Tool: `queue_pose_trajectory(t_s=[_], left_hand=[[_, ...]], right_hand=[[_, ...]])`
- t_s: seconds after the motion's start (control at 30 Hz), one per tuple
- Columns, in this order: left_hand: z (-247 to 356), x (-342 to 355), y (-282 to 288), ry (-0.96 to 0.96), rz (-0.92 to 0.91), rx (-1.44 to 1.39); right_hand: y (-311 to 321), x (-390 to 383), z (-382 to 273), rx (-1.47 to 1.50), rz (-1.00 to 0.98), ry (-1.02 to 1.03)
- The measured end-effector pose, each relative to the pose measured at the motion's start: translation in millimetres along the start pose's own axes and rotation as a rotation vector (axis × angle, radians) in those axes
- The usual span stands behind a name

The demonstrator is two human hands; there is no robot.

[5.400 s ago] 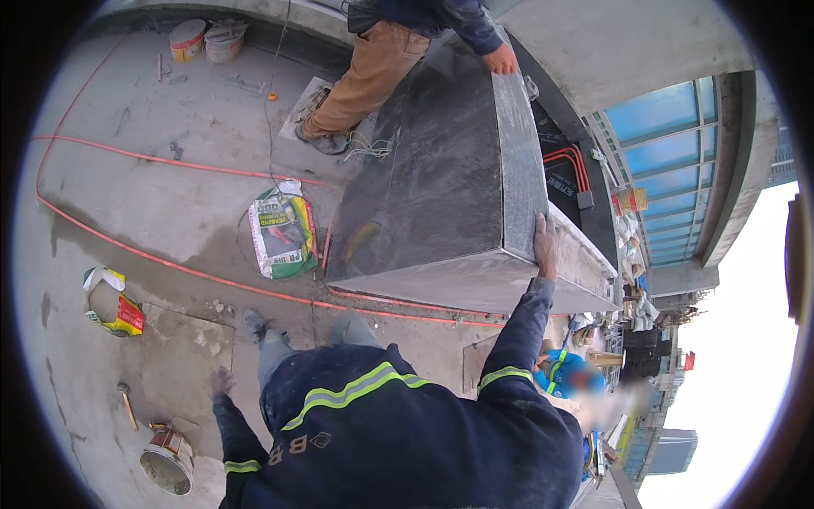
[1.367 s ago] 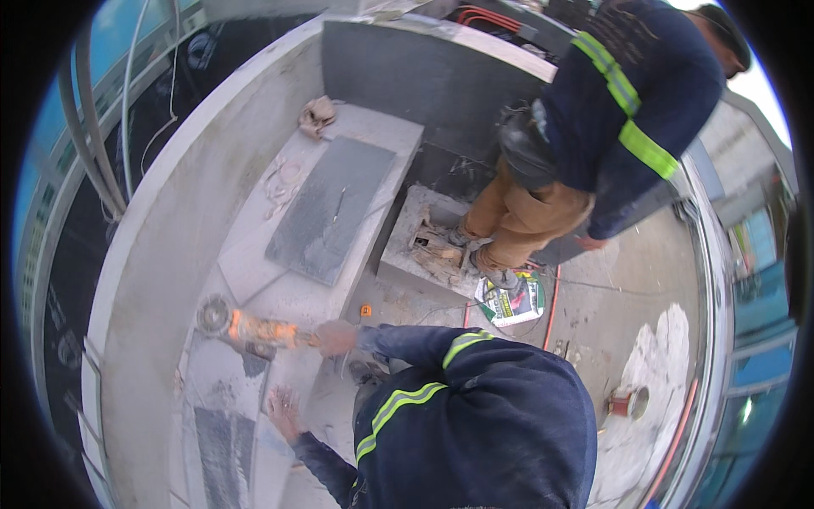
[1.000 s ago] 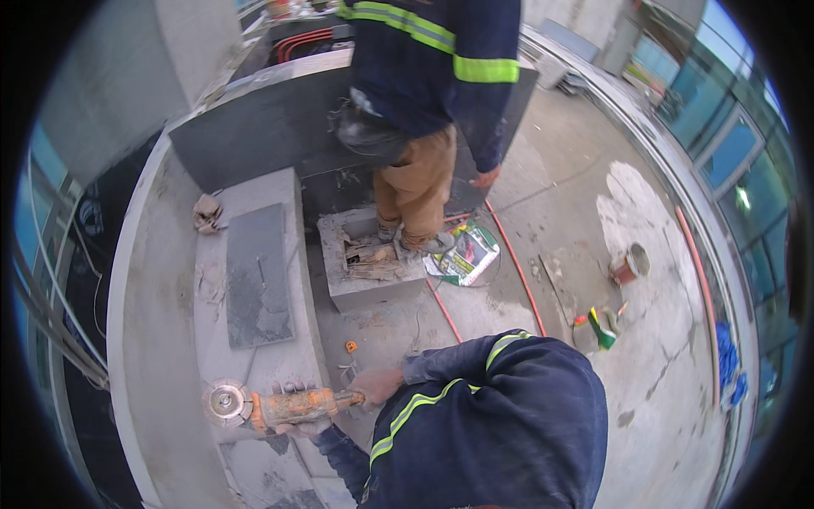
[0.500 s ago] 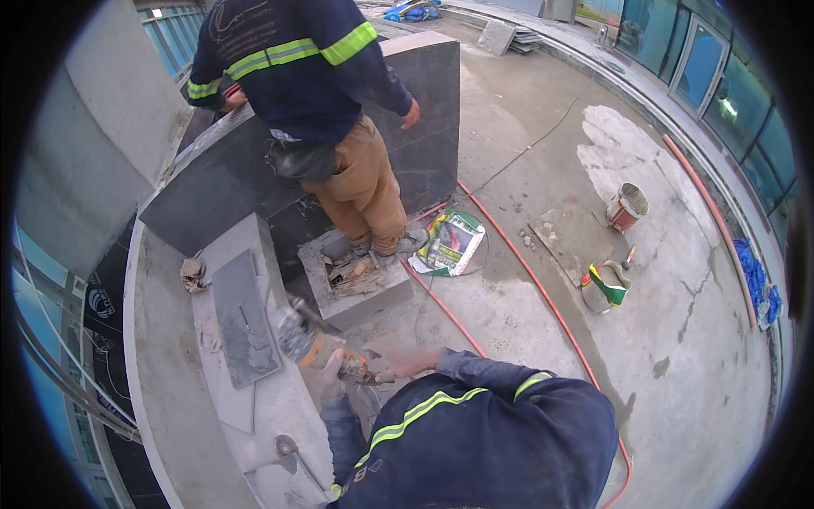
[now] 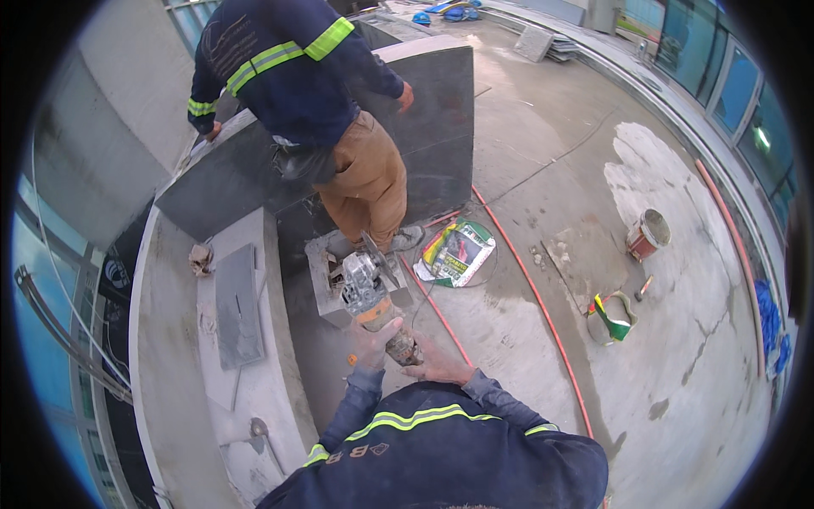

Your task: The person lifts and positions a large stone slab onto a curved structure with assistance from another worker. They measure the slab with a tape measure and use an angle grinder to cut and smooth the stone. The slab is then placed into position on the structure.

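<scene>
An angle grinder (image 5: pixel 369 297) with an orange band and a dusty metal head is raised at the centre, its disc upward. My left hand (image 5: pixel 373 338) is closed round its body, and my right hand (image 5: pixel 432 366) holds its rear end, lower and to the right. Beyond the grinder is a concrete block (image 5: pixel 322 276) with a rough hollow. To the left a grey stone slab (image 5: pixel 240 322) lies on a pale ledge (image 5: pixel 288 382) inside a curved low wall (image 5: pixel 165 339).
A co-worker (image 5: pixel 280 93) in brown trousers stands at a dark panel (image 5: pixel 437 127). Red hoses (image 5: pixel 534 305), an open sack (image 5: pixel 454 252), a bucket (image 5: pixel 647 233), a cut-open bag (image 5: pixel 610 318) and blue sheeting (image 5: pixel 767 322) lie on the floor. Stacked slabs (image 5: pixel 547 47) are at the back.
The grinder has swung from lying crosswise over the left ledge to pointing away from me at the centre, in both hands. The co-worker has moved to grip the panel's top with the left hand.
</scene>
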State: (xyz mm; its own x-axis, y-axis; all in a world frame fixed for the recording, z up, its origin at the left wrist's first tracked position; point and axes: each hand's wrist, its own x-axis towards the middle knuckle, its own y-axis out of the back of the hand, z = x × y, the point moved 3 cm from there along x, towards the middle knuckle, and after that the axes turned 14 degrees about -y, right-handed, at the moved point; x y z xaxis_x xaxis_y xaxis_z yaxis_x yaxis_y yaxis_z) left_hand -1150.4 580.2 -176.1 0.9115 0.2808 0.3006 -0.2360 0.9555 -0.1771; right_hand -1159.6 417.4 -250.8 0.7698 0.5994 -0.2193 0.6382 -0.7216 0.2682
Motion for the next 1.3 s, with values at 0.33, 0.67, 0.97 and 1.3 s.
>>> queue_pose_trajectory(t_s=[0.33,0.67,0.97,1.3], left_hand=[[19,-1,-17,-0.064,0.009,-0.596],[29,33,47,-0.310,0.095,-0.769],[59,91,128,-0.512,0.163,-0.766],[46,121,169,-0.659,0.272,-0.866]], right_hand=[[46,-16,-35,-0.051,-0.091,0.006],[35,16,-87,-0.460,-0.110,-0.045],[47,91,-134,-0.361,-0.315,-0.022],[78,149,-12,-0.479,-0.195,0.108]])
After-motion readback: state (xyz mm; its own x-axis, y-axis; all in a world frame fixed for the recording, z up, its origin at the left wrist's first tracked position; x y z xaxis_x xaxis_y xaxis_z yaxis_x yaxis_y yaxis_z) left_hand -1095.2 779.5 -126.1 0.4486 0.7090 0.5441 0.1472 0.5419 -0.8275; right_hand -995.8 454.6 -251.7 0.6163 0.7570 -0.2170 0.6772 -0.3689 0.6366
